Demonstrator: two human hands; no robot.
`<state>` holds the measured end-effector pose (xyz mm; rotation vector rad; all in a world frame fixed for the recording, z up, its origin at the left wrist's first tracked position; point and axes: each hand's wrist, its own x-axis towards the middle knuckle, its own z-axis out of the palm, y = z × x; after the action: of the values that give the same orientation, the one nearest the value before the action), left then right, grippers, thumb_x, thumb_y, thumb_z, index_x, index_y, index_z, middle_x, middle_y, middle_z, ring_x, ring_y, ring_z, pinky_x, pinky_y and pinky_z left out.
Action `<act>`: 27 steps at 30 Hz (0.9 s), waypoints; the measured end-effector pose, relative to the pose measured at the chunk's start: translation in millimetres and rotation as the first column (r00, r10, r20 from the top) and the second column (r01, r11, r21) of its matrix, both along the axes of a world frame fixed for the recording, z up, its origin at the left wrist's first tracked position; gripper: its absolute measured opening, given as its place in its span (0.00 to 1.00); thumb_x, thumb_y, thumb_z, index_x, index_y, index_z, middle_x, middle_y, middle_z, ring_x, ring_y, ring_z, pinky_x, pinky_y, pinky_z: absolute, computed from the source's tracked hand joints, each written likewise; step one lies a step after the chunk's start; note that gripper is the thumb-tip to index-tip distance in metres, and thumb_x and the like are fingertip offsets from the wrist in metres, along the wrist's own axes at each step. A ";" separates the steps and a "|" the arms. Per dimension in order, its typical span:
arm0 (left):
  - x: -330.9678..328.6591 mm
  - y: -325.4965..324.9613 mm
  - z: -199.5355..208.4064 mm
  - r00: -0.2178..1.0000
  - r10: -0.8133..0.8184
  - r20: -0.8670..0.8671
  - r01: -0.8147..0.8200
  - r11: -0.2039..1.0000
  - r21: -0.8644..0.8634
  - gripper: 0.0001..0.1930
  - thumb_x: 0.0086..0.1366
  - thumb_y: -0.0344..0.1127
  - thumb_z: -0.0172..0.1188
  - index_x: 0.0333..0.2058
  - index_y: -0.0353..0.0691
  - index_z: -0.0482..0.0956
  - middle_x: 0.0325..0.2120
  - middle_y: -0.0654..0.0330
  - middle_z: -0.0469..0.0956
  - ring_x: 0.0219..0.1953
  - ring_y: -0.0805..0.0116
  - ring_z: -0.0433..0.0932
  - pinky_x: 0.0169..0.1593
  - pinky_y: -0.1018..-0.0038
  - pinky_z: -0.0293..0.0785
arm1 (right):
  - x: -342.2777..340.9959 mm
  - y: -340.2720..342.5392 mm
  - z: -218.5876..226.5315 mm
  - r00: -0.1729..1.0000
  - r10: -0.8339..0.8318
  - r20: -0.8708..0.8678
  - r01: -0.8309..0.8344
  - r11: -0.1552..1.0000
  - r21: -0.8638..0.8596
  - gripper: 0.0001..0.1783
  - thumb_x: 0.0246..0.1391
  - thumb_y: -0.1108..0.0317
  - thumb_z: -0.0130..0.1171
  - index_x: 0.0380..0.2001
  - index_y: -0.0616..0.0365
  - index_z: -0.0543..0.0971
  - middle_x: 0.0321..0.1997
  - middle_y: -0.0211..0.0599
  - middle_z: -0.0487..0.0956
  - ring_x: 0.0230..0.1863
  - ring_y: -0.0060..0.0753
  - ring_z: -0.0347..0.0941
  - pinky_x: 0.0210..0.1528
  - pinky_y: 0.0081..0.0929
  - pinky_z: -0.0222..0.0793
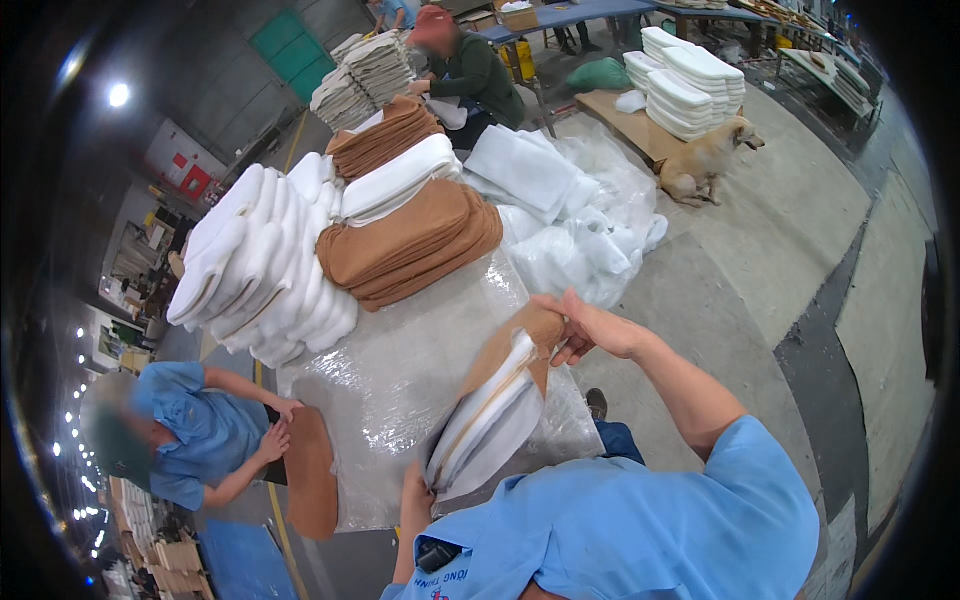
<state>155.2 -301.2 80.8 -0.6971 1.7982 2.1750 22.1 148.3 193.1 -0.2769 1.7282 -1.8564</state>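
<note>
In front of me is a long cushion with a brown fabric cover (510, 355) along its far side. White padding (500, 425) with a thin tan layer shows through the open side. My right hand (585, 328) grips the cover's far end, fingers curled around the edge. At the near left end, my left hand (418, 492) holds the cushion's edge, its fingers partly hidden. The cushion is tilted over a plastic-covered table (375, 385). Across the left edge, a co-worker in a blue shirt (185, 415) has both hands on another brown piece (312, 475).
On the table's far side stand a stack of brown covers (410, 245) and piles of white padding (265, 250). Clear plastic wrapping (590, 245) is heaped beyond. A dog (705, 165) sits at the right by white pads (690, 85). Another person (480, 85) works behind the stacks.
</note>
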 end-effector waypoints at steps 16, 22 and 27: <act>36.8 -23.8 27.0 0.998 0.052 -0.043 -0.035 0.947 0.319 0.29 0.78 0.49 0.52 0.69 0.35 0.68 0.51 0.44 0.83 0.42 0.48 0.87 0.44 0.56 0.86 | -30.0 -14.0 -47.0 0.925 -0.335 0.179 0.312 0.939 0.144 0.27 0.70 0.40 0.53 0.53 0.54 0.73 0.29 0.40 0.84 0.22 0.27 0.81 0.22 0.21 0.74; 39.1 -11.6 30.6 0.990 -0.066 -0.122 0.072 0.996 0.048 0.29 0.77 0.41 0.57 0.71 0.37 0.64 0.51 0.49 0.83 0.40 0.55 0.88 0.45 0.60 0.86 | -34.8 -17.4 -50.3 0.905 -0.383 0.186 0.350 0.918 0.186 0.27 0.69 0.39 0.54 0.49 0.54 0.74 0.25 0.39 0.82 0.19 0.27 0.79 0.20 0.22 0.72; 19.0 3.7 43.9 0.995 0.023 -0.100 -0.048 0.965 -0.258 0.17 0.78 0.40 0.57 0.56 0.33 0.76 0.35 0.60 0.80 0.18 0.73 0.79 0.21 0.74 0.76 | -77.0 -46.0 -30.8 0.929 -0.355 0.103 0.323 0.915 0.241 0.26 0.71 0.42 0.53 0.46 0.56 0.75 0.22 0.38 0.80 0.17 0.27 0.77 0.19 0.23 0.71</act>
<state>174.2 -297.5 124.6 -0.6931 2.1638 2.0463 -54.8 102.3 162.2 0.2590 1.9515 -1.8399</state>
